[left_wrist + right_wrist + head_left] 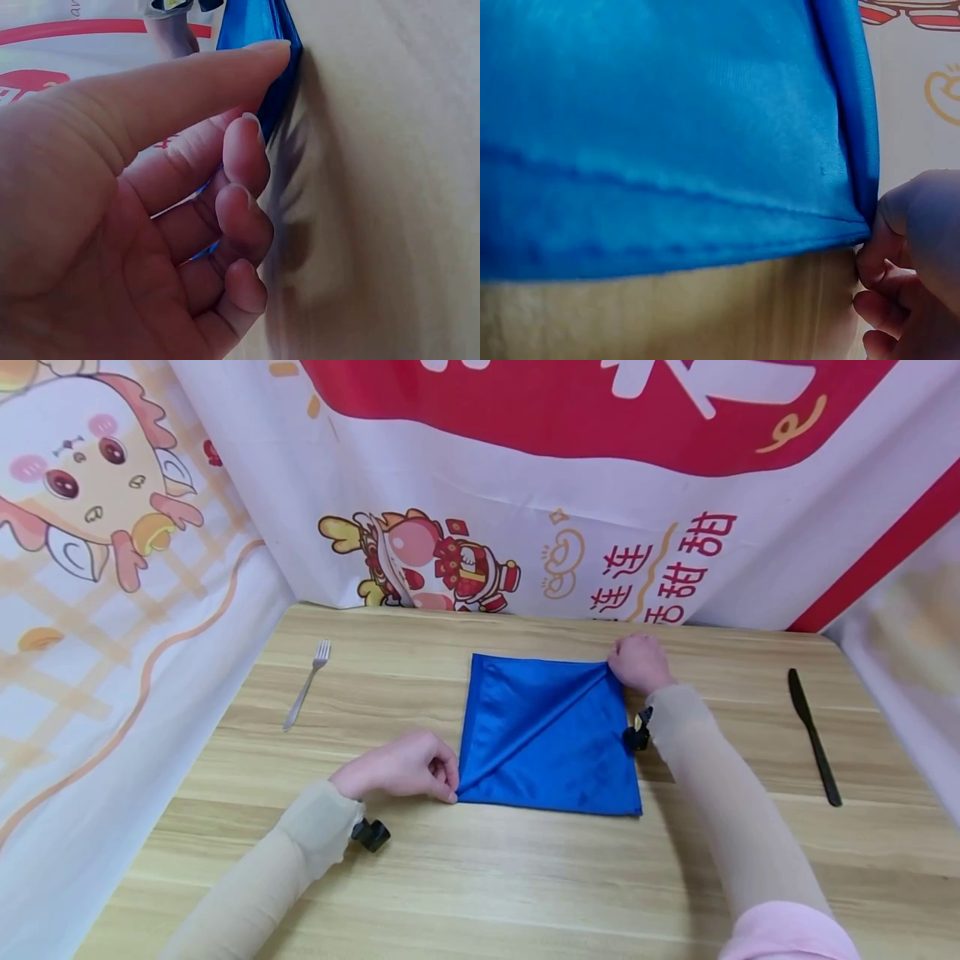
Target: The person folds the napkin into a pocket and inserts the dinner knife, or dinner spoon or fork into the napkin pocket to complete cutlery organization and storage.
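Note:
A blue cloth napkin (555,752), folded to a square, lies on the wooden table, with a diagonal ridge running from its near left corner to its far right corner. My left hand (412,766) pinches the near left corner between thumb and index finger; in the left wrist view the thumb of that hand (150,172) presses on the blue edge and the other fingers are curled. At the far right corner my right hand (641,662) pinches the cloth. The right wrist view shows that hand (922,255) gripping the tip of the napkin (667,135) by its hemmed edge.
On the left of the wooden table (480,885) lies a silver fork (307,685), tines pointing away. A black knife (813,735) lies on the right. Printed cloth curtains (450,468) stand along the back and both sides.

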`<state>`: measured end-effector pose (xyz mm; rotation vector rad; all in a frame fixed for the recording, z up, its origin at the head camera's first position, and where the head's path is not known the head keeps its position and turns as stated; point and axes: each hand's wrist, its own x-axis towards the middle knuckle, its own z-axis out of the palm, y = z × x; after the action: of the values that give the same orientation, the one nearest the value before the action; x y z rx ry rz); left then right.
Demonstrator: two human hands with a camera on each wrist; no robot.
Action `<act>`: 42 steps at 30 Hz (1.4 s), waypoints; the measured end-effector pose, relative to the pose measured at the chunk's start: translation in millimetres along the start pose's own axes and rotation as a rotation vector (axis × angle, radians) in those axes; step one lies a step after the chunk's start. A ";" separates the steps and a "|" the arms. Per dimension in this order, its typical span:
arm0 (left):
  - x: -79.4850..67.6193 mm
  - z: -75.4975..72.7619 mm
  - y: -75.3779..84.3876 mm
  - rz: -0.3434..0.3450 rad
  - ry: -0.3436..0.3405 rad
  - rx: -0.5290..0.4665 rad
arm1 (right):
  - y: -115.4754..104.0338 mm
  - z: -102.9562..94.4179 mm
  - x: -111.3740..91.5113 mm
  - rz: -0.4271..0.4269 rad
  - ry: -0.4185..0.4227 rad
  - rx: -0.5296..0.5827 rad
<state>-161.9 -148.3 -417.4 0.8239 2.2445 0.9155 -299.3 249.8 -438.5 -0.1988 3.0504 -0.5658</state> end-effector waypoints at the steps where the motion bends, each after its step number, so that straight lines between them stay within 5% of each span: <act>1: 0.4 0.3 0.1 0.010 -0.007 -0.005 | 0.5 0.0 -0.5 0.003 0.000 0.019; 6: 2.8 -4.7 -1.8 0.028 -0.023 -0.039 | 1.6 -4.7 -6.0 0.056 -0.019 0.204; 11: 14.4 -24.1 -5.0 0.015 0.122 -0.060 | -6.2 -17.9 -18.5 0.075 0.012 0.366; 17: 46.3 -50.0 -9.8 -0.048 0.356 -0.082 | -33.3 -30.3 -41.3 -0.056 0.087 0.416; 22: 72.9 -64.2 -19.9 -0.048 0.457 -0.078 | -67.6 -24.1 -66.7 -0.211 0.107 0.412; 31: 105.9 -70.7 -36.2 -0.163 0.496 -0.061 | -119.0 10.5 -112.7 -0.400 -0.044 0.463; 42: 128.0 -68.2 -35.5 -0.188 0.499 0.002 | -160.9 45.0 -135.2 -0.614 -0.239 0.459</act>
<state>-303.2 -104.4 -437.6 0.3997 2.6887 1.1195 -143.5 102.7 -421.5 -1.0998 2.5033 -1.1432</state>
